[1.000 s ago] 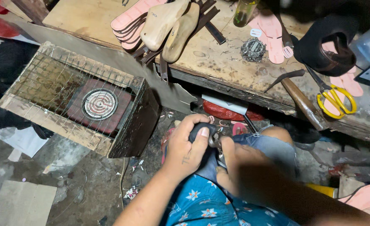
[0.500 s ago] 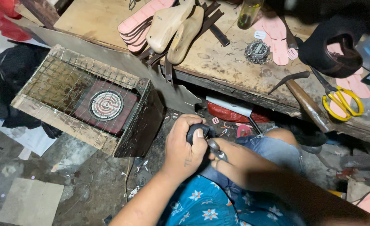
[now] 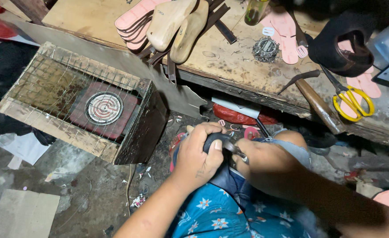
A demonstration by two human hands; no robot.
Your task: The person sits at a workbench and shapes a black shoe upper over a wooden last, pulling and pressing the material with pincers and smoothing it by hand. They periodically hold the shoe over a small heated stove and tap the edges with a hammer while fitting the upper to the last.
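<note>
left hand (image 3: 197, 155) clamped over dark shoe piece (image 3: 215, 140) | right hand (image 3: 265, 165) pinching metal tool (image 3: 235, 150)

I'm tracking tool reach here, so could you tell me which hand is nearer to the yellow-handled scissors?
Right. The right hand works a metal tool below the workbench, down-left of the yellow-handled scissors. The left hand grips the dark shoe piece, farther left.

Dim scene, brightest on the desk (image 3: 229, 66), deep shadow beneath it and top right, floor (image 3: 49, 185) murky, focus mostly sharp
</note>
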